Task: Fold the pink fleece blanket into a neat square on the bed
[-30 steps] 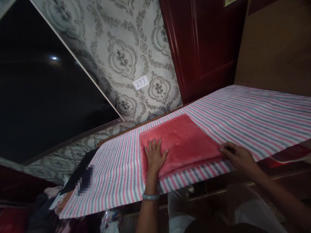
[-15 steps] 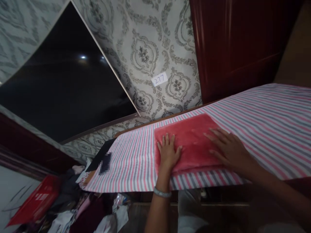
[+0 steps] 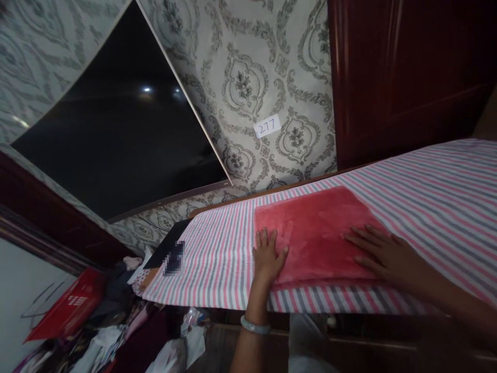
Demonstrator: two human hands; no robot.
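Note:
A folded red plush cloth [image 3: 314, 228] lies flat on a striped pink, grey and white sheet [image 3: 221, 248] that covers a long surface. My left hand [image 3: 267, 259] rests flat on the cloth's left side, fingers spread and pointing away from me. On the right side of the cloth lies my right hand [image 3: 382, 254], its fingers stretched out and apart. Neither hand grips anything. A bracelet [image 3: 255, 325] circles my left wrist.
A large dark TV screen [image 3: 128, 129] stands at the back left against patterned wallpaper. A paper marked 277 [image 3: 267, 126] is on the wall. A red bag [image 3: 70, 305] and piled clothes [image 3: 143, 336] sit at lower left; a dark red panel [image 3: 411, 77] rises at the back right.
The view has shifted, so the scene sits slightly further right. My left hand has slid nearer the cloth's front left edge; my right hand has moved slightly towards its right edge.

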